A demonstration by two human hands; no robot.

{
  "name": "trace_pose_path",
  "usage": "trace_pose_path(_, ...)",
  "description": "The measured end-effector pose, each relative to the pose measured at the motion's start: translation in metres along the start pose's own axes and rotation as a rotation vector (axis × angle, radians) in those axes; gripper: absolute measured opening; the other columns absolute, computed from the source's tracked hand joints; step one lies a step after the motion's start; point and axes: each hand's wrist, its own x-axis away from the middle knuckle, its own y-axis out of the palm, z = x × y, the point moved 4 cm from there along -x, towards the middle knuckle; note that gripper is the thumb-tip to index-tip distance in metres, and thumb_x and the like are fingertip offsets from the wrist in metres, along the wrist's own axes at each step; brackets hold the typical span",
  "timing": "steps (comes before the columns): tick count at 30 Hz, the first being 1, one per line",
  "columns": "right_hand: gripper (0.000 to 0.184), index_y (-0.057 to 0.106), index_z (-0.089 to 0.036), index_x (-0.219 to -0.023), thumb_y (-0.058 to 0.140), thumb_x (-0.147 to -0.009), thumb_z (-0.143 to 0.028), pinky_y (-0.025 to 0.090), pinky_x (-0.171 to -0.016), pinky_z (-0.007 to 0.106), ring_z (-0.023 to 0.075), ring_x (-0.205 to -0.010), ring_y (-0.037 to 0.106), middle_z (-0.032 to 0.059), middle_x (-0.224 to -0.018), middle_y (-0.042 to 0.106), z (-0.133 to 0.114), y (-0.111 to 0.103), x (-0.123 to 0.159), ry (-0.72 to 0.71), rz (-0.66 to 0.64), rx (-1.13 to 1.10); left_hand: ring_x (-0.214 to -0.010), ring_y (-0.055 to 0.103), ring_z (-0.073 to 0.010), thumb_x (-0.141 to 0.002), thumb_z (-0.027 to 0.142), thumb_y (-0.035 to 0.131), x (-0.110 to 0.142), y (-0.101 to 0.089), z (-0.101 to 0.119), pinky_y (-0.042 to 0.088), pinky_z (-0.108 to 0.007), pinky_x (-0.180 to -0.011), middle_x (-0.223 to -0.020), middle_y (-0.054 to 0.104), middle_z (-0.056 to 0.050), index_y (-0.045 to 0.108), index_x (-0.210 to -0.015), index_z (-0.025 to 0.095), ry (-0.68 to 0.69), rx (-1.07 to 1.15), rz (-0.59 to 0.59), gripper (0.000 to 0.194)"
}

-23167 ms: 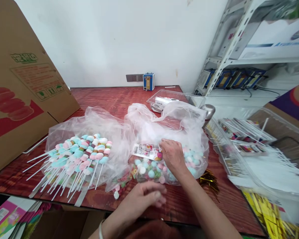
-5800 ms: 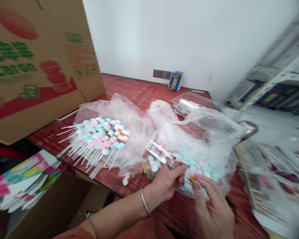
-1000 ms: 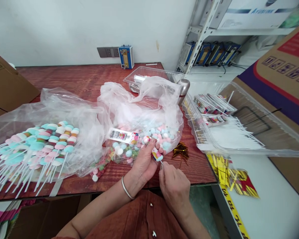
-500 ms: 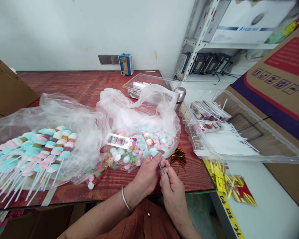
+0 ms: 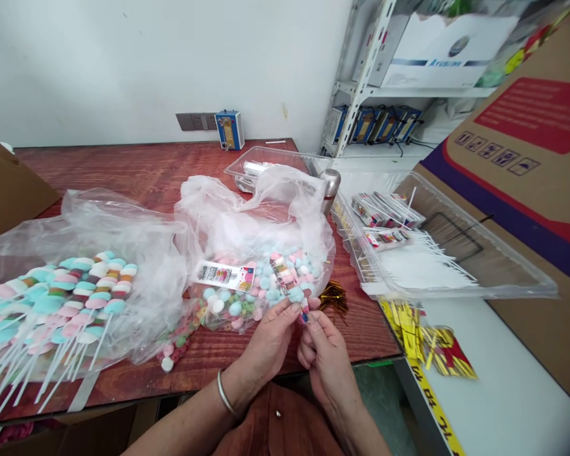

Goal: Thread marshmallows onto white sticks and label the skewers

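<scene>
Candy stick (image 5: 284,273), in a clear printed wrapper, is the piece being worked on, and it looks to be nearly wrapped: the sweets are inside, and the lower end of the wrapper is gathered narrow between the fingers. I can make out no gold tie around that neck, so the closing seems unfinished, though the fingers hide part of it. Plenty appears left, since a heap of bare candy sticks (image 5: 76,291) lies on the left plastic bag, and a flat printed wrapper (image 5: 225,275) rests on the middle bag (image 5: 228,218). The piece points up and leftward from the hands, over the small sweets in the middle bag; whether it touches them I cannot tell. The left hand (image 5: 272,339) and the right hand (image 5: 323,354) are close together, each with thumb and fingers narrowed on its lower end. Gold ties (image 5: 333,300) lie on the table (image 5: 118,168) just beyond the right hand.
</scene>
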Motion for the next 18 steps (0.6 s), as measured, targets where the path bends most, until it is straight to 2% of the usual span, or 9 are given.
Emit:
trace_pose_path(2, 0.036, 0.055, -0.022, -0.088, 0.071, -0.079, -0.053, 0.019, -0.037, 0.017, 0.0046, -0.041, 0.012, -0.0137, -0.054, 0.028, 0.001, 0.002, 0.002, 0.054, -0.025, 0.002, -0.076, 0.06, -0.014, -0.08, 0.032, 0.073, 0.0, -0.002, 0.003, 0.046, -0.024, -0.079, -0.078, 0.069, -0.004, 0.074, -0.077, 0.016, 0.043, -0.032, 0.067, 0.016)
trace_pose_path(4, 0.036, 0.057, -0.022, -0.094, 0.068, -0.082, -0.053, 0.023, -0.039, 0.017, 0.0057, -0.043, 0.019, -0.0121, -0.056, 0.032, 0.001, 0.002, 0.003, 0.015, -0.014, 0.067, -0.071, 0.058, -0.0131, -0.079, 0.035, 0.075, -0.001, -0.005, 0.003, 0.046, -0.024, -0.075, -0.074, 0.068, -0.003, 0.074, -0.074, 0.016, 0.06, -0.074, 0.133, 0.019)
trace_pose_path(7, 0.033, 0.056, -0.02, -0.084, 0.067, -0.084, -0.052, 0.029, -0.044, 0.017, 0.0065, -0.05, 0.032, -0.0081, -0.062, 0.041, -0.004, 0.0, 0.004, -0.144, 0.05, 0.189, -0.076, 0.06, -0.0146, -0.079, 0.034, 0.075, -0.002, -0.01, 0.003, 0.046, -0.026, -0.08, -0.079, 0.071, -0.004, 0.076, -0.081, 0.016, 0.085, -0.181, 0.156, 0.018)
trace_pose_path(9, 0.036, 0.051, -0.021, -0.075, 0.068, -0.083, -0.051, 0.026, -0.041, 0.017, 0.0056, -0.046, 0.028, -0.0097, -0.058, 0.038, -0.004, 0.002, 0.006, -0.131, 0.03, 0.114, -0.075, 0.061, -0.0149, -0.077, 0.032, 0.076, -0.001, -0.015, 0.005, 0.046, -0.027, -0.082, -0.078, 0.071, -0.004, 0.076, -0.077, 0.016, 0.061, -0.213, 0.11, 0.016)
trace_pose_path(12, 0.039, 0.044, -0.023, -0.071, 0.068, -0.082, -0.051, 0.017, -0.036, 0.017, 0.0041, -0.039, 0.011, -0.0142, -0.051, 0.025, 0.006, 0.016, 0.015, 0.118, -0.183, -0.159, -0.068, 0.061, -0.0154, -0.068, 0.035, 0.083, 0.005, -0.022, 0.005, 0.048, -0.029, -0.075, -0.07, 0.069, -0.004, 0.073, -0.068, 0.015, -0.109, -0.12, -0.037, 0.022)
trace_pose_path(15, 0.042, 0.04, -0.024, -0.069, 0.065, -0.083, -0.054, 0.019, -0.033, 0.018, 0.0037, -0.034, 0.007, -0.0151, -0.049, 0.021, 0.016, 0.031, 0.027, 0.345, -0.427, -0.259, -0.072, 0.067, -0.0217, -0.059, 0.034, 0.088, 0.014, -0.025, 0.006, 0.052, -0.035, -0.073, -0.074, 0.071, -0.008, 0.07, -0.065, 0.015, -0.257, -0.019, -0.163, 0.028)
trace_pose_path(17, 0.039, 0.045, -0.023, -0.07, 0.058, -0.087, -0.056, 0.028, -0.036, 0.02, 0.0053, -0.033, 0.019, -0.0131, -0.049, 0.028, 0.013, 0.029, 0.028, 0.309, -0.47, -0.116, -0.074, 0.07, -0.0251, -0.058, 0.034, 0.089, 0.016, -0.028, 0.012, 0.055, -0.037, -0.07, -0.076, 0.072, -0.009, 0.069, -0.065, 0.015, -0.259, -0.016, -0.152, 0.028)
trace_pose_path(18, 0.037, 0.05, -0.022, -0.072, 0.055, -0.09, -0.054, 0.035, -0.041, 0.021, 0.0072, -0.037, 0.031, -0.0105, -0.051, 0.036, 0.008, 0.023, 0.025, 0.213, -0.436, 0.038, -0.074, 0.07, -0.0252, -0.058, 0.033, 0.089, 0.016, -0.03, 0.018, 0.056, -0.037, -0.069, -0.077, 0.072, -0.008, 0.069, -0.065, 0.016, -0.215, -0.025, -0.114, 0.028)
